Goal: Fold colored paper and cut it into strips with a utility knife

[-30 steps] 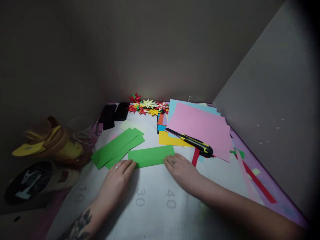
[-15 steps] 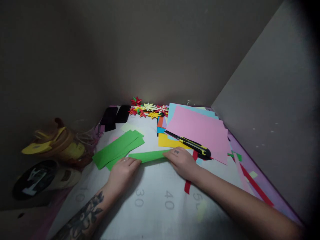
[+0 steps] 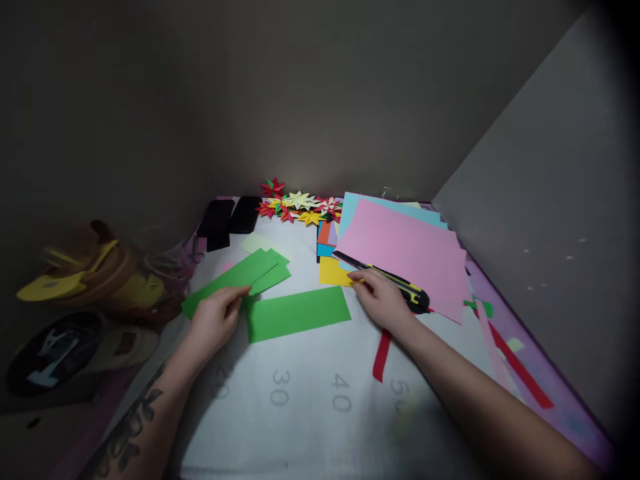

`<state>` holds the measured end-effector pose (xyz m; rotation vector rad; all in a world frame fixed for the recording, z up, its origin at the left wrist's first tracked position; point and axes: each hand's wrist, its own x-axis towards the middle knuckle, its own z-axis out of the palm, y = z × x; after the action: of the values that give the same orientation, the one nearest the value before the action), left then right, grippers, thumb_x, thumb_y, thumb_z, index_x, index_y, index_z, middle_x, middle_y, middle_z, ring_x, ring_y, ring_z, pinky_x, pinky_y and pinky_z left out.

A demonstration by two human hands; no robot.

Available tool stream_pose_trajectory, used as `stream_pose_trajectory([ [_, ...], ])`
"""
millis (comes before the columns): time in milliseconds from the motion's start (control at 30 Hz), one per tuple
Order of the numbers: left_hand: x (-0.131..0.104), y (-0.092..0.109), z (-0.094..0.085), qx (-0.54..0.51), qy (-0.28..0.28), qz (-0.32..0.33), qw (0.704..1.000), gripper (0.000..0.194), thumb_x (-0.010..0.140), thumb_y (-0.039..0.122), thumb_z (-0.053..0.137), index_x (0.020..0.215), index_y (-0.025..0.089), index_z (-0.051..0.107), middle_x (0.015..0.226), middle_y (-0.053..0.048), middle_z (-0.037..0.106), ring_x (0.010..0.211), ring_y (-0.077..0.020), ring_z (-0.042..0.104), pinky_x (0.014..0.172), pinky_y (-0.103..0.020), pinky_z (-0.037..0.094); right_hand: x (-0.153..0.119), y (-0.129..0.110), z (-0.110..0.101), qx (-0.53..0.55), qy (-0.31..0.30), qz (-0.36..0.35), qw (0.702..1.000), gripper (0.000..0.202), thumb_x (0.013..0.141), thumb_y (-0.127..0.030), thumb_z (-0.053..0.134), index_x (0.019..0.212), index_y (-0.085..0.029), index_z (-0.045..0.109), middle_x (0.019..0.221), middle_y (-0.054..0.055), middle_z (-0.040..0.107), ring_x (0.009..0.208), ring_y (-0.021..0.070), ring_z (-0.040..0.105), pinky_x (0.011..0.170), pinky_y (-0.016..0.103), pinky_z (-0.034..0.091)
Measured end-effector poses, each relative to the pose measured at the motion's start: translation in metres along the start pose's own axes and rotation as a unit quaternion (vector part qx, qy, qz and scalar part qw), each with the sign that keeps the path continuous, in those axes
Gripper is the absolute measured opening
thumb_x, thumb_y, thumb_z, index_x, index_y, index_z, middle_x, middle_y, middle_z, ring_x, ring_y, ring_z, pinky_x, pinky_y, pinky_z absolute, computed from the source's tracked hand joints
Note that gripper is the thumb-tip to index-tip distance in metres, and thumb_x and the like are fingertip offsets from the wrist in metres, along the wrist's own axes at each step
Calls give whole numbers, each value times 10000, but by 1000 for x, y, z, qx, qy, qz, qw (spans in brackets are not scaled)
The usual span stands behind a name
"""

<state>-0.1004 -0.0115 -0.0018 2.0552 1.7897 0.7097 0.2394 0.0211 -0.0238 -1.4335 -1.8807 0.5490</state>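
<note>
A green paper strip point(image 3: 300, 313) lies spread out on the white, number-marked surface point(image 3: 310, 427). At its upper left corner, my left hand point(image 3: 217, 319) has its fingers bent together, the tips appearing to pinch the paper edge. More green strips point(image 3: 230, 275) lie partly under that hand. Beyond the strip's right end, my right hand point(image 3: 383, 300) is off the paper, fingers slightly apart and curved, over the edge of a yellow sheet point(image 3: 333, 271). Right beside it is a black and yellow utility knife point(image 3: 413, 293), partly hidden by the hand.
Pink paper point(image 3: 400, 250) tops a stack at the right. Folded paper stars point(image 3: 300, 200) line the wall beside two dark flat objects point(image 3: 245, 215). A red strip point(image 3: 383, 357) lies near my right wrist. Left are a yellow-brown object point(image 3: 100, 273) and a black-topped one point(image 3: 57, 353).
The green strip, narrow and folded between both hands before, now lies opened wide. My right hand has left it, moving up and right; my left hand has shifted left and up.
</note>
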Motion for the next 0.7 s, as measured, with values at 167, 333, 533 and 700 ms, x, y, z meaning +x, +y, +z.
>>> stream_pose_trajectory([
  [167,-11,5,-15,70,37,58,995,331,838,164,376,976,168,677,1000,-86,697,927,-213,643,832,-351,516,-13,-3,-7,-33,-2,-115,993,307,872,-152,405,1026,-194,668,1044,97,683,1023,230,610,908,433,481],
  [333,-31,45,22,169,-42,189,966,378,887,175,406,1222,170,582,1290,-115,586,1209,-276,508,969,-459,437,-28,-37,20,-134,-165,-202,956,432,900,-240,453,1319,-147,507,1384,123,500,1351,283,329,1069,541,323],
  [533,-34,69,59,215,-176,164,947,668,875,416,494,1434,94,320,1488,-169,335,1387,-336,256,1062,-531,305,-24,-59,50,-210,-278,-170,922,658,900,-453,477,1437,-98,339,1525,122,248,1413,332,143,1112,570,210],
  [700,-29,61,60,201,-192,160,947,731,873,490,469,1444,72,284,1500,-180,303,1394,-326,243,1071,-512,291,-22,-58,60,-221,-283,-152,921,660,914,-467,434,1447,-95,318,1531,111,221,1418,323,127,1119,563,185],
])
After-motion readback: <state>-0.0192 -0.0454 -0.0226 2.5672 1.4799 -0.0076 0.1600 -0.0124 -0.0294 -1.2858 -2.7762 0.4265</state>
